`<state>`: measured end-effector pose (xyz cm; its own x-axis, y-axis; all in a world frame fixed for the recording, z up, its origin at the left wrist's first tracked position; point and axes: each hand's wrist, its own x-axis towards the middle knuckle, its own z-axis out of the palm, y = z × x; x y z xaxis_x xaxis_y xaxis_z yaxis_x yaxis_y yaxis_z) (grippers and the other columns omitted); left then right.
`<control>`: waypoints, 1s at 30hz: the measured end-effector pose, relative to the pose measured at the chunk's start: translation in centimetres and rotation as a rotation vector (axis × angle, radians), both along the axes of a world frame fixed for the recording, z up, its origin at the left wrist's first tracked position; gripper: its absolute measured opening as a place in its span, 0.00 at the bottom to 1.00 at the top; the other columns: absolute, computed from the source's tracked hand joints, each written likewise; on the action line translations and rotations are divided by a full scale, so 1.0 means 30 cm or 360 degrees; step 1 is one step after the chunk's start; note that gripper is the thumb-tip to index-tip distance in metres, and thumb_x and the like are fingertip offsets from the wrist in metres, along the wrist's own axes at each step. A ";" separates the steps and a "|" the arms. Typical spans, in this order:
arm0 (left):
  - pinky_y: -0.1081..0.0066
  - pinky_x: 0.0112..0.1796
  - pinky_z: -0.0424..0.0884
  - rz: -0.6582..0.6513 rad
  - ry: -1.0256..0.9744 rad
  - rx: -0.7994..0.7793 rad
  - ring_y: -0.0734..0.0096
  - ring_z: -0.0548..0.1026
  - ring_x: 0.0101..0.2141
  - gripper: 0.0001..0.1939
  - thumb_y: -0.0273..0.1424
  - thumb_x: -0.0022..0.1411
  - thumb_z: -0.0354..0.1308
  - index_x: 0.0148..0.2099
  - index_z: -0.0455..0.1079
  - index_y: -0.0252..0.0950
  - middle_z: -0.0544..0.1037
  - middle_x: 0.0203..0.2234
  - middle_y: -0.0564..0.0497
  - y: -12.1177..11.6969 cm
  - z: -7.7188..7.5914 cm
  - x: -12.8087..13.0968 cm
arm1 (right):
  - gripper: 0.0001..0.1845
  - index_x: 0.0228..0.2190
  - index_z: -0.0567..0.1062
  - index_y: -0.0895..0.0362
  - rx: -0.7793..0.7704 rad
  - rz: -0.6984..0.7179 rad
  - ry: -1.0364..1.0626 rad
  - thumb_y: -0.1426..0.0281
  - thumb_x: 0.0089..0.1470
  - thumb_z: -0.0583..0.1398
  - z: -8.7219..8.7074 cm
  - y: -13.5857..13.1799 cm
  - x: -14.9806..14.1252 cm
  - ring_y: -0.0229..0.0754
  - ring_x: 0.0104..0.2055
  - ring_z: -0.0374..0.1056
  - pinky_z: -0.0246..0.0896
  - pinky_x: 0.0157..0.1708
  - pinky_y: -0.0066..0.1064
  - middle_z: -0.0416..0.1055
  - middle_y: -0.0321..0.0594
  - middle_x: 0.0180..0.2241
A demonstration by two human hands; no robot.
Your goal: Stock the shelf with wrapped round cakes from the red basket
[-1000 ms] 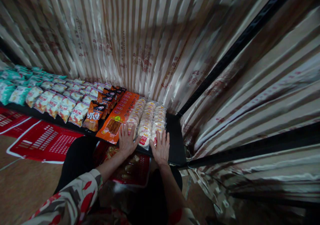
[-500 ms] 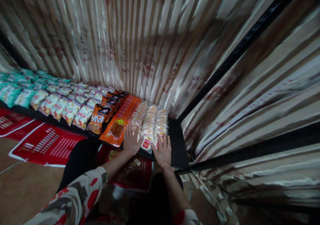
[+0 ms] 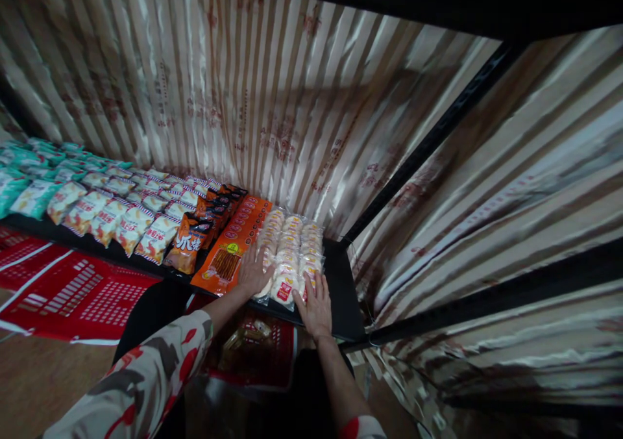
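Rows of white round snacks in clear wrappers (image 3: 288, 257) lie on a dark shelf (image 3: 341, 289). My left hand (image 3: 254, 271) is open, its fingers resting over the left row beside a flat orange snack bag (image 3: 231, 250). On the right row lies my right hand (image 3: 316, 306), also open, with the fingers spread over the front packs. Between my hands the middle row shows its red label. Parts of the outer rows are hidden under my fingers.
Left of the orange bag stand small orange-black bags (image 3: 187, 241), white snack bags (image 3: 124, 223) and green bags (image 3: 36, 197). Red baskets (image 3: 97, 289) sit below the shelf front. A striped curtain (image 3: 292, 101) hangs behind, and a black post (image 3: 428, 143) rises at the right.
The view has tilted up slightly, so the shelf sits lower and more of the dark top beam shows. My left hand has slid slightly within the left row; my right hand stays on its packs.
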<state>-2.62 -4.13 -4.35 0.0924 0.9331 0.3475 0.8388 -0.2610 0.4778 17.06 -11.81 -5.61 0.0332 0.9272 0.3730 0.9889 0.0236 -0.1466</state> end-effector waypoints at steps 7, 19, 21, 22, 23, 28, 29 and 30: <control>0.58 0.57 0.52 -0.0034 -0.0109 -0.0139 0.55 0.49 0.61 0.33 0.42 0.60 0.47 0.61 0.51 0.26 0.55 0.60 0.35 0.074 0.034 0.011 | 0.33 0.58 0.58 0.54 -0.0030 -0.0013 -0.0012 0.50 0.56 0.47 0.006 -0.001 0.001 0.50 0.65 0.36 0.49 0.56 0.43 0.45 0.45 0.63; 0.55 0.56 0.54 -0.0110 -0.0163 -0.0053 0.55 0.52 0.60 0.29 0.41 0.59 0.50 0.59 0.55 0.34 0.55 0.60 0.40 0.083 0.057 -0.001 | 0.34 0.60 0.51 0.53 -0.0019 -0.0084 0.0260 0.51 0.57 0.46 -0.004 0.003 0.036 0.52 0.66 0.30 0.45 0.57 0.49 0.35 0.46 0.65; 0.54 0.56 0.54 -0.0115 -0.0173 -0.0048 0.55 0.52 0.60 0.28 0.41 0.59 0.50 0.58 0.56 0.34 0.56 0.60 0.40 0.093 0.060 0.003 | 0.35 0.61 0.49 0.54 -0.0015 -0.0172 0.0382 0.52 0.57 0.45 -0.007 0.022 0.056 0.52 0.66 0.33 0.46 0.57 0.49 0.36 0.48 0.65; 0.55 0.56 0.54 -0.0117 -0.0169 -0.0054 0.55 0.52 0.60 0.27 0.41 0.59 0.50 0.58 0.56 0.34 0.56 0.60 0.40 0.097 0.057 0.007 | 0.35 0.61 0.48 0.54 -0.0026 -0.0200 0.0436 0.52 0.58 0.44 -0.007 0.033 0.063 0.51 0.65 0.35 0.46 0.57 0.48 0.37 0.49 0.65; 0.55 0.56 0.55 -0.0121 -0.0159 -0.0066 0.55 0.52 0.60 0.27 0.42 0.59 0.49 0.58 0.57 0.34 0.56 0.60 0.40 0.100 0.053 0.012 | 0.35 0.61 0.48 0.55 -0.0047 -0.0213 0.0478 0.52 0.58 0.44 -0.006 0.046 0.068 0.50 0.65 0.37 0.46 0.57 0.47 0.39 0.49 0.64; 0.55 0.56 0.54 -0.0121 -0.0062 -0.0136 0.51 0.52 0.60 0.32 0.46 0.58 0.50 0.58 0.57 0.31 0.56 0.60 0.38 0.102 0.029 0.032 | 0.36 0.61 0.49 0.59 -0.0191 -0.0139 0.0569 0.51 0.58 0.43 0.005 0.090 0.059 0.49 0.65 0.41 0.47 0.57 0.43 0.40 0.52 0.64; 0.55 0.56 0.54 -0.0126 -0.0041 -0.0141 0.51 0.52 0.60 0.33 0.46 0.57 0.50 0.58 0.57 0.30 0.56 0.60 0.37 0.102 0.028 0.033 | 0.36 0.61 0.49 0.58 -0.0215 -0.0116 0.0576 0.51 0.58 0.43 0.008 0.093 0.058 0.49 0.64 0.42 0.47 0.57 0.43 0.40 0.51 0.64; 0.55 0.56 0.54 -0.0130 -0.0026 -0.0141 0.50 0.52 0.60 0.33 0.46 0.57 0.50 0.59 0.56 0.30 0.55 0.60 0.36 0.103 0.029 0.033 | 0.36 0.61 0.49 0.58 -0.0230 -0.0105 0.0591 0.51 0.58 0.43 0.011 0.095 0.059 0.49 0.64 0.42 0.47 0.57 0.43 0.40 0.51 0.64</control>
<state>-1.64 -1.03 -3.47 0.1641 0.9498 0.2663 0.8085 -0.2842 0.5153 18.84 -8.96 -5.28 0.2022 0.9606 0.1907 0.8668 -0.0849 -0.4914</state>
